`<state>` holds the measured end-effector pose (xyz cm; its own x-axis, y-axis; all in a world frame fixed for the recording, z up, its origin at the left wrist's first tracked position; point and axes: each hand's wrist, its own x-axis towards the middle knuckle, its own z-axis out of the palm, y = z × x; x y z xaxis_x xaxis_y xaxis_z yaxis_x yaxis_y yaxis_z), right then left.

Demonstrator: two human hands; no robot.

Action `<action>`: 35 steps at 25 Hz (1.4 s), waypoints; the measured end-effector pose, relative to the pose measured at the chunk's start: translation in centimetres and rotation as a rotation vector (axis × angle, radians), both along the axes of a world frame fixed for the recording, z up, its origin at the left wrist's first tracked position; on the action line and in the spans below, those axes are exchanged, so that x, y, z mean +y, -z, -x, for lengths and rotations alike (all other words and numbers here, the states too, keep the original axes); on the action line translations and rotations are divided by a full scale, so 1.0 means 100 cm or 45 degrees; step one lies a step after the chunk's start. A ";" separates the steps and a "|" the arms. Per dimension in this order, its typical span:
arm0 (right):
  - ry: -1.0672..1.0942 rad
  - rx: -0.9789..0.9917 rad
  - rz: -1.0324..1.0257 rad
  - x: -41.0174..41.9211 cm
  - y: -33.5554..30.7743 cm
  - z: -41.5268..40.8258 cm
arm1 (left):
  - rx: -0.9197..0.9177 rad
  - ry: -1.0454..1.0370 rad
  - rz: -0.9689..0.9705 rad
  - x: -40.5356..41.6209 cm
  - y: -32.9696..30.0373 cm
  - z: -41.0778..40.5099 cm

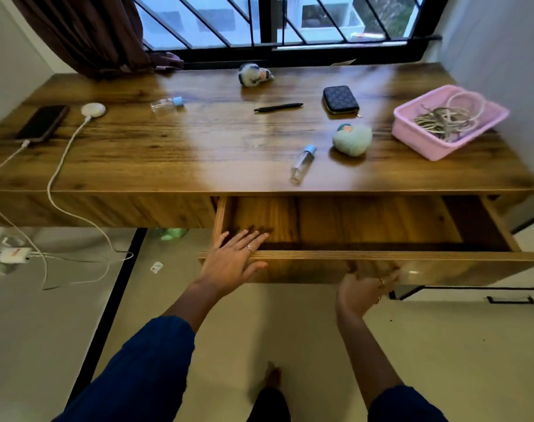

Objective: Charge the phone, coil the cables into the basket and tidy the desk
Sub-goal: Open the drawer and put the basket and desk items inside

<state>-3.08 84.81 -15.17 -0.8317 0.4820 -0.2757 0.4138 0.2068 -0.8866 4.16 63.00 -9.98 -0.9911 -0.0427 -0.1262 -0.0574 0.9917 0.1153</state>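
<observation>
Phone: black flat phone [43, 122] lies far up-left of the left hand [232, 260], white cable plugged in to charge.
Basket: pink plastic basket [448, 120] far up-right of the right hand [367, 289] keeps coiled cables together.
Drawer: wooden drawer [366, 257] pulled out, probably for loose things.
Left hand: fingers spread, resting on the drawer's front edge.
Right hand: blurry under the drawer front; cannot tell its grip.
</observation>
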 end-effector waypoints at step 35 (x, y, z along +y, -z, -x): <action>-1.452 0.012 -1.019 0.135 -0.126 0.017 | -0.301 -0.062 -0.013 0.200 -0.093 0.033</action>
